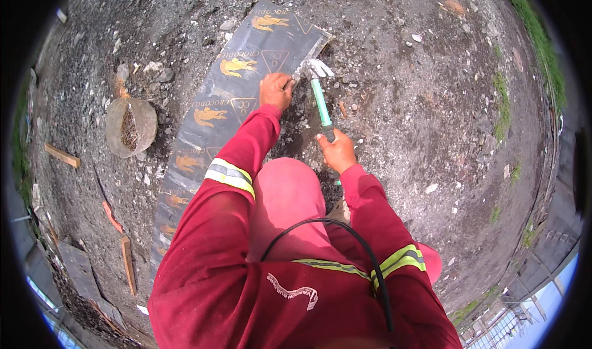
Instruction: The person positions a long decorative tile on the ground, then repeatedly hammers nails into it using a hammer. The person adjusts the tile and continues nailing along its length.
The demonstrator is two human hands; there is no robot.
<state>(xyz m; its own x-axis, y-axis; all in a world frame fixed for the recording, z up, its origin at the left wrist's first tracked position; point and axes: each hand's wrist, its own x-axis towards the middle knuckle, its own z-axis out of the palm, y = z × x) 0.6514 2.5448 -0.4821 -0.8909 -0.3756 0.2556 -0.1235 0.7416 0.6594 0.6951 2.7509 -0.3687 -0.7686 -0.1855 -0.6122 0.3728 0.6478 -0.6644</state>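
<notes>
My right hand is wrapped round the dark grip of a claw hammer with a green shaft. The hammer's metal head is at the right edge of a long dark plywood sheet printed with gold figures. Close beside the head, my left hand rests at that same edge with its fingers pressed together. What the left fingers pinch, if anything, is too small to make out. The sheet lies on the ground, running from the far middle toward the near left, partly hidden by my left arm.
A cut-off translucent plastic container with many thin nails stands left of the sheet. Wood pieces lie on the gravelly ground farther left. A small reddish-brown scrap lies right of the hammer. Grass grows at the far right.
</notes>
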